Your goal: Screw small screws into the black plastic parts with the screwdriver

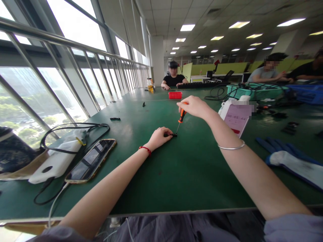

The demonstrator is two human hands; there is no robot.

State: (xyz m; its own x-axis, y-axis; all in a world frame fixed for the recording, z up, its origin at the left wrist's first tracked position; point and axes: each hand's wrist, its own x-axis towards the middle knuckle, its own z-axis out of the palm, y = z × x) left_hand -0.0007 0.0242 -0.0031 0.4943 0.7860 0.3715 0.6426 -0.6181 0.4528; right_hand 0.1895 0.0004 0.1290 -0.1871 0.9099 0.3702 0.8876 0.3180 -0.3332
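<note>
My right hand [193,107] is closed around the orange and black handle of a screwdriver [182,115]. The tool is tilted, its thin shaft running down to a small black part [173,134] on the green table. My left hand [160,137] pinches that part from the left and rests on the table top. The screwdriver tip meets the part's right end or is very near it; the contact is too small to make out. Most of the part is hidden by my left fingers.
A phone [92,161], a white power bank [57,161] and cables lie at left. Another phone [236,119] with a timer stands at right, near blue-and-white gloves [290,158]. A red bin [175,95], baskets [257,91] and co-workers are farther off. Small black pieces [115,118] lie about.
</note>
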